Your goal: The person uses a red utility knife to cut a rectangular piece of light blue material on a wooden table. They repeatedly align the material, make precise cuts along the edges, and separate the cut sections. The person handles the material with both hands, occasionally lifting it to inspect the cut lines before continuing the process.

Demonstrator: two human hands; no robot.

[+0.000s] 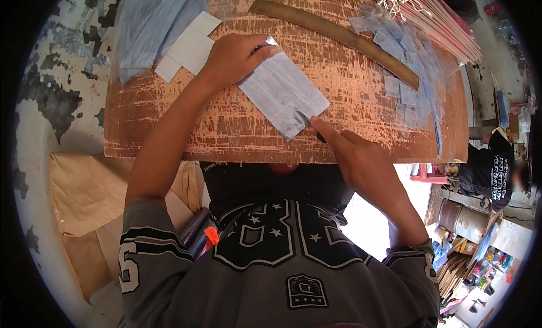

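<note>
A stack of pale, bluish clear plastic sheets (279, 82) lies slantwise on the worn wooden table (214, 130). My left hand (240, 57) is closed over its far upper end, the thumb and fingers pressing it down. My right hand (358, 153) grips a small knife (305, 118), most of its handle hidden by the fingers. The index finger reaches along it, and the dark blade touches the sheets near their lower end. A cut line there sets off a small near corner piece (288, 124). Just left of my left hand is a ruled white card strip (189, 46).
Long plastic sheets (155, 29) are heaped at the far left. A curved brown wooden strip (339, 36) crosses the far right side, beside scattered small cut plastic pieces (409, 85). Thin pinkish sticks with white strings (432, 17) lie beyond. Another person (491, 173) is off to the right.
</note>
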